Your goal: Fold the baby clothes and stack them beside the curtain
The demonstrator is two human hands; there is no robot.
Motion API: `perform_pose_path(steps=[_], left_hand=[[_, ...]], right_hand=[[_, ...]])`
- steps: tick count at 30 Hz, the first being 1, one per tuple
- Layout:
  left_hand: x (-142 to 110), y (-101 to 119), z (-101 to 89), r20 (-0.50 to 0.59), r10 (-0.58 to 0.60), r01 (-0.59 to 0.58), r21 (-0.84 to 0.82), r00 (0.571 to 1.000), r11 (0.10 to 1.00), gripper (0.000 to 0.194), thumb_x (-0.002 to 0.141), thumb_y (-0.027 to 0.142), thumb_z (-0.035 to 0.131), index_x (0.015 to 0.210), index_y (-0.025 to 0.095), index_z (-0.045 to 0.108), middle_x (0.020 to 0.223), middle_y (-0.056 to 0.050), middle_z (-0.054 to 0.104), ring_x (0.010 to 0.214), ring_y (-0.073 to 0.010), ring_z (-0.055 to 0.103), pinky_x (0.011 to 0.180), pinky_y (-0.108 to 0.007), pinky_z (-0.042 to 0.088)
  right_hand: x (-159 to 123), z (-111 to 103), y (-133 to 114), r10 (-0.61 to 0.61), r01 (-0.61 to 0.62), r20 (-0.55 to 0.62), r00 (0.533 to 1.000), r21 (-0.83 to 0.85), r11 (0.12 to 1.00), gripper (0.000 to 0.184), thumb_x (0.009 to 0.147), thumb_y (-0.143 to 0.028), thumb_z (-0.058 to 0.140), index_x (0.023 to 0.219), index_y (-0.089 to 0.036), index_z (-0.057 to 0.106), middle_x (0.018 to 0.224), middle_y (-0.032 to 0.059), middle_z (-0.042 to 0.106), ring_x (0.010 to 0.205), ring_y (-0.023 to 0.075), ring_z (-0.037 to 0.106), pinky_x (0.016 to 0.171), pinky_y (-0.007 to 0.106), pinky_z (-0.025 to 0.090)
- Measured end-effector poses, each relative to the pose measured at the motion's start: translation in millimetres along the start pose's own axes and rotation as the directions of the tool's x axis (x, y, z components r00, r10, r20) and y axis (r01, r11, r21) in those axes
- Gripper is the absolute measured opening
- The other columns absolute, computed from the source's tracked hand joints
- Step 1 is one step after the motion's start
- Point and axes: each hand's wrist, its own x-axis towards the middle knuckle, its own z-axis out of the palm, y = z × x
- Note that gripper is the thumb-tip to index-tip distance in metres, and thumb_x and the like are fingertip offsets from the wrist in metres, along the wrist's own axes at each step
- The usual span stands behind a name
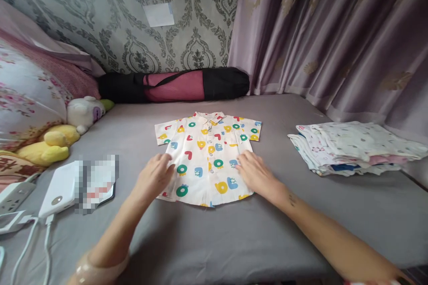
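Note:
A white short-sleeved button-up shirt (199, 182) lies flat, front up, its collar pointing away from me. It is printed with red, yellow, green and blue letter-like shapes. My left hand (157, 172) is at the shirt's left side edge, fingers curled and closed on the cloth. At the opposite side edge, my right hand (256, 171) pinches the fabric between thumb and fingers. Both sleeves are spread outward, and the lower hem faces me.
A grey sheet (274, 236) covers the bed. Folded clothes (357, 146) are stacked on the right. To the left are a white power bank (63, 187) with cables, a power strip (16, 196) and plush toys (85, 113). A black-and-red long bag (177, 85) lies along the wall.

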Motion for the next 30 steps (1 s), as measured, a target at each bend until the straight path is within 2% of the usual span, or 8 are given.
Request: perform_pose_path(steps=[2,4,6,9,14,19,26,30], left_hand=[[19.3,23.1,19.9,-0.007,0.282,-0.282,-0.076,0.959,0.956,0.032,0.094,0.032,0.030,0.110,0.020,0.055,0.119,-0.013,0.060,0.115,-0.0244,0.056,0.094,-0.040,0.047],[33.9,40.7,40.6,0.045,0.416,-0.411,-0.088,0.908,0.907,0.039,0.096,0.032,0.028,0.126,0.018,0.050,0.139,-0.014,0.051,0.134,-0.0251,0.041,0.107,-0.044,0.038],[41.8,46.2,56.5,0.123,0.393,-0.390,-0.045,0.911,0.920,0.049,0.098,0.039,0.028,0.138,0.015,0.043,0.149,-0.015,0.041,0.142,-0.0279,0.031,0.113,-0.049,0.030],[44.0,29.5,66.5,0.150,0.299,-0.310,0.056,0.942,0.949,0.061,0.097,0.048,0.027,0.146,0.012,0.035,0.155,-0.016,0.031,0.145,-0.0289,0.024,0.117,-0.050,0.022],[39.2,-18.3,60.9,0.040,0.219,-0.223,0.142,0.975,0.965,0.058,0.098,0.045,0.026,0.146,0.014,0.038,0.155,-0.014,0.032,0.145,-0.0265,0.025,0.118,-0.049,0.021],[37.2,-24.8,52.5,0.086,0.168,-0.179,0.141,0.982,0.974,0.056,0.097,0.042,0.026,0.147,0.018,0.037,0.156,-0.013,0.028,0.146,-0.0272,0.023,0.116,-0.051,0.020],[38.9,-20.2,45.7,0.182,0.148,-0.178,0.166,0.972,0.970,0.060,0.095,0.047,0.028,0.149,0.019,0.033,0.156,-0.013,0.030,0.145,-0.0283,0.022,0.115,-0.052,0.019],[51.6,-14.0,32.6,0.209,0.162,-0.202,0.184,0.964,0.962,0.051,0.093,0.051,0.032,0.132,0.025,0.052,0.145,-0.013,0.046,0.136,-0.0294,0.038,0.111,-0.054,0.022]], right_hand=[[17.0,11.2,-18.7,-0.128,0.132,-0.066,0.990,0.072,0.989,0.042,0.100,-0.035,0.033,0.131,-0.013,0.051,0.145,0.0162,0.044,0.135,0.0262,0.037,0.109,0.039,0.029],[29.1,24.4,-31.8,-0.188,0.194,-0.054,0.981,0.141,0.971,0.055,0.101,-0.043,0.026,0.146,-0.014,0.036,0.158,0.0135,0.025,0.146,0.0257,0.017,0.117,0.045,0.015],[33.7,34.9,-36.9,-0.226,0.224,-0.012,0.974,0.191,0.956,0.061,0.101,-0.048,0.020,0.152,-0.015,0.027,0.161,0.0109,0.016,0.148,0.0252,0.007,0.118,0.048,0.008],[30.0,40.8,-30.4,-0.211,0.201,0.027,0.977,0.215,0.956,0.065,0.099,-0.054,0.017,0.153,-0.017,0.024,0.161,0.0107,0.014,0.148,0.0255,0.004,0.118,0.050,0.003],[27.1,38.2,1.0,-0.089,0.087,0.004,0.996,0.164,0.983,0.067,0.099,-0.055,0.018,0.153,-0.015,0.026,0.161,0.0125,0.010,0.148,0.0260,0.005,0.119,0.050,0.004],[32.4,39.4,23.0,0.017,-0.011,-0.057,0.998,0.117,0.993,0.064,0.099,-0.050,0.026,0.152,-0.013,0.027,0.160,0.0154,0.014,0.148,0.0271,0.009,0.119,0.048,0.006],[-2.3,27.2,19.5,-0.211,0.198,0.043,0.977,0.206,0.958,0.064,0.098,-0.053,0.031,0.152,-0.017,0.028,0.161,0.0134,0.010,0.148,0.0275,0.005,0.119,0.050,0.005],[-23.0,18.7,12.4,-0.351,0.312,0.083,0.933,0.302,0.901,0.058,0.100,-0.047,0.030,0.151,-0.019,0.030,0.160,0.0116,0.012,0.148,0.0237,0.005,0.120,0.047,0.003]])
